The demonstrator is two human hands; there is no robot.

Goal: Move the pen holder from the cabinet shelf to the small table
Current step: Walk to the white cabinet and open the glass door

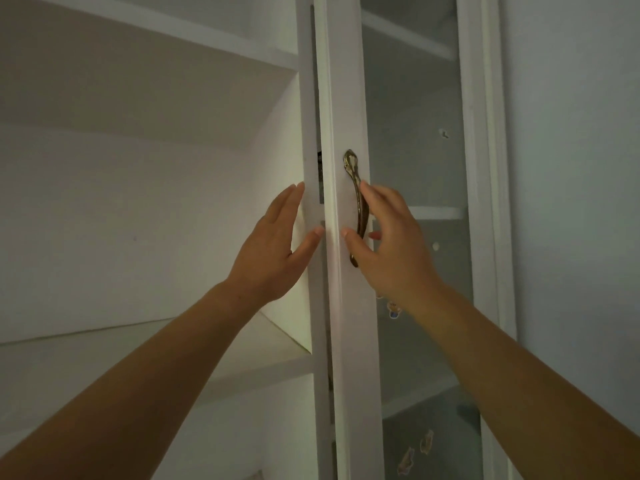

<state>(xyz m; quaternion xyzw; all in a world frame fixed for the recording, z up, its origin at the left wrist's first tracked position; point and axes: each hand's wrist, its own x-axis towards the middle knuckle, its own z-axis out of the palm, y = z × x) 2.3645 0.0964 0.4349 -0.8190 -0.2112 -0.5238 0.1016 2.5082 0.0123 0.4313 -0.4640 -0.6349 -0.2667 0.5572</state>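
Observation:
No pen holder shows anywhere in the head view, and no small table either. A white cabinet fills the view. My right hand (391, 244) curls round the brass door handle (352, 171), fingers behind it and thumb in front. The handle sits on the white frame of a glass door (349, 98), which stands almost flush with the cabinet. My left hand (273, 247) is flat with straight fingers, its fingertips and thumb touching the upright post (306, 98) just left of the door's edge.
Left of the post are open white shelves (104, 368) with nothing visible on them. Behind the frosted glass pane (415, 133) I make out shelves and small stickers low down. A pale wall (571, 168) lies to the right.

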